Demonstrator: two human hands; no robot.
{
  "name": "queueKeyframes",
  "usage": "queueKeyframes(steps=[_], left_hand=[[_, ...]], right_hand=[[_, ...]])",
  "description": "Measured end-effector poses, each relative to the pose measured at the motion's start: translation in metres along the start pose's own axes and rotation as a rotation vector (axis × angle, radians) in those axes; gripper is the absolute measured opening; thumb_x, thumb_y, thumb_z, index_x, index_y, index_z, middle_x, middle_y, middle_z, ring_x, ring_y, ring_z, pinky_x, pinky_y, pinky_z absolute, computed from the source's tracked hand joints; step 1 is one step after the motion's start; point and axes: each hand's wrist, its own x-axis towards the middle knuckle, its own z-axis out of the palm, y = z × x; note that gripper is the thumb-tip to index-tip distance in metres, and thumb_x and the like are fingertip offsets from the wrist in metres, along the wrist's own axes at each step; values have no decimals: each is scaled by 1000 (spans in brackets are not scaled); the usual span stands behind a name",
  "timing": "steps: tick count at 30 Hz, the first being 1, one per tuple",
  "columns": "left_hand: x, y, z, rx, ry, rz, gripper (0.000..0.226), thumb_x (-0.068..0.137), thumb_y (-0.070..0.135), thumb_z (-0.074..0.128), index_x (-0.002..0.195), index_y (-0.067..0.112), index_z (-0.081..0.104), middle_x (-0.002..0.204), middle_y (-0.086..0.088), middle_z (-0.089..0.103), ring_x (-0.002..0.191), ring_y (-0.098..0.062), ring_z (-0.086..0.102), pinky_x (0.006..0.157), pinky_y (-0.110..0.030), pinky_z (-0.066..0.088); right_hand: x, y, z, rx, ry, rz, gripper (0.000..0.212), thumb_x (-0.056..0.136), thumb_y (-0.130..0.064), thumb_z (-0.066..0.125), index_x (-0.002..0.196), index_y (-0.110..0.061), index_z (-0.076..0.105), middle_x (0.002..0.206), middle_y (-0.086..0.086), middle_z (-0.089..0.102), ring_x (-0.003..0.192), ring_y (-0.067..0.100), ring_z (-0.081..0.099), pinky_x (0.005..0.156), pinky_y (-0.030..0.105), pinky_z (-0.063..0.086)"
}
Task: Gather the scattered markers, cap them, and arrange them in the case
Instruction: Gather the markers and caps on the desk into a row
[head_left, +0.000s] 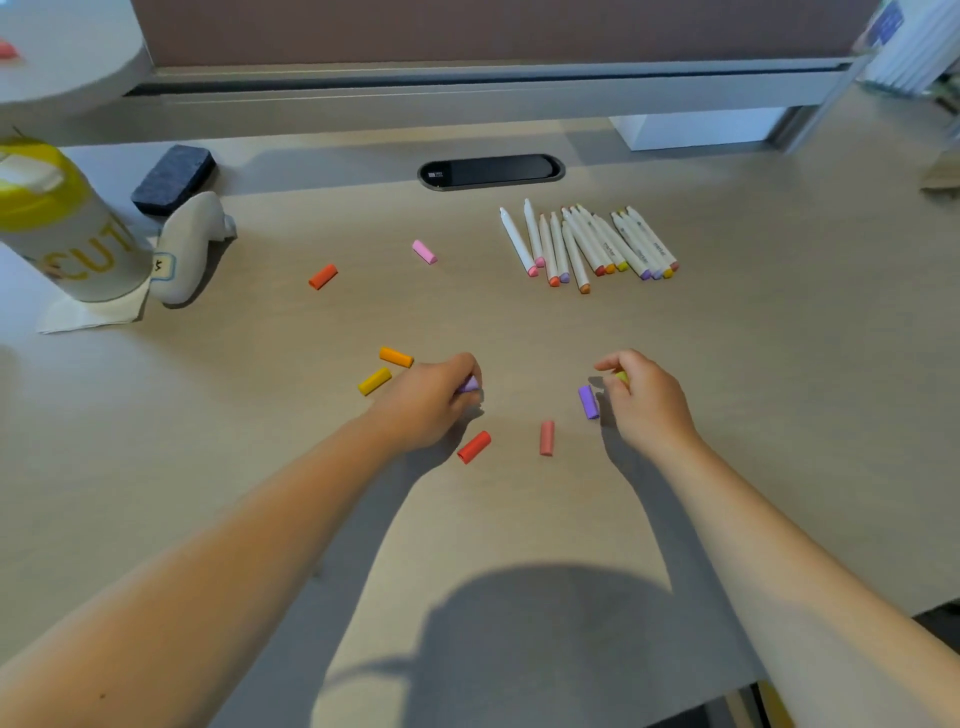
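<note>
So right now it's cap collecting: the left hand (426, 400) has its fingers curled round a pale purple cap (469, 385), and the right hand (641, 400) pinches a yellow-green cap (622, 376), with a darker purple cap (588, 401) just beside it on the desk (779, 364). I'd match each cap's colour to the markers (587, 244) lying together at the far right before pressing on. No case in view. Only readable writing: "CUT" on the bottle (78, 244) at the far left.
</note>
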Motion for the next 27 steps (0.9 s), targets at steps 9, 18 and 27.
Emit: queueKeyframes(steps=[9, 18, 27], left_hand=[[-20, 6, 25, 261, -2, -244, 56, 66, 62, 67, 90, 19, 39, 84, 4, 50, 79, -19, 48, 57, -28, 34], [-16, 8, 22, 267, -30, -148, 26, 86, 38, 59, 88, 13, 52, 85, -3, 56, 85, -23, 50, 65, -28, 33], [-42, 6, 31, 19, 54, -126, 18, 91, 17, 47, 104, 11, 57, 99, -10, 64, 94, -27, 57, 73, -29, 43]], right_hand=[[-17, 8, 18, -38, 15, 95, 36, 79, -41, 66, 98, -13, 54, 88, -2, 51, 79, 19, 46, 66, 28, 35], [-2, 4, 24, -127, -65, -16, 30, 86, -32, 58, 66, -15, 43, 69, -3, 46, 75, 19, 47, 61, 27, 33], [-29, 10, 32, 93, -38, -78, 8, 87, -16, 49, 89, -9, 52, 88, 7, 56, 86, 28, 52, 73, 34, 42]])
